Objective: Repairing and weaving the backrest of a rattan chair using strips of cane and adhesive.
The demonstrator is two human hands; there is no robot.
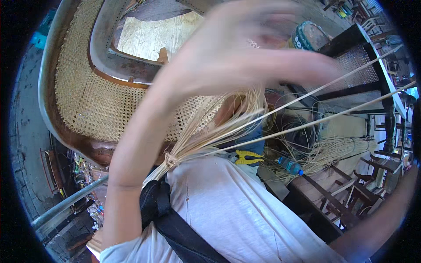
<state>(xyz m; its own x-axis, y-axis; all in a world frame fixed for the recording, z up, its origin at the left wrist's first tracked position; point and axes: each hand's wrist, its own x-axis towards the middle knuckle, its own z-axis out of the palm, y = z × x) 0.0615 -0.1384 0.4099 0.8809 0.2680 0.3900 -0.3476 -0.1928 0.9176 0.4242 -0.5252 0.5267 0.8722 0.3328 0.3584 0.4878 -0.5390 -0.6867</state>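
Right now my left hand [245, 52] is raised in front of me, blurred, with its fingers spread loosely open and gripping nothing that I can make out. Its forearm runs down toward the lower left, across my white shirt [228, 215] and a black strap [175, 228]. Just beneath that hand a bundle of pale cane strands [210, 133] fans out from a knotted tie [171, 161] near my chest. Two long strands [333, 81] stretch from there to the far right. Of my right hand I see only the forearm at the lower right edge; the hand itself is out of view. Behind the raised hand lies a wooden chair with a woven cane back [83, 87], tilted, its seat frame showing a pale board [149, 37]. Near the strands sit yellow-handled pliers [247, 157] and, to their right, a small plastic bottle with a blue cap [290, 166]. Farther right stands a dark chair with a cane panel [357, 61], and a loose heap of cane [337, 151] rests on a bench.
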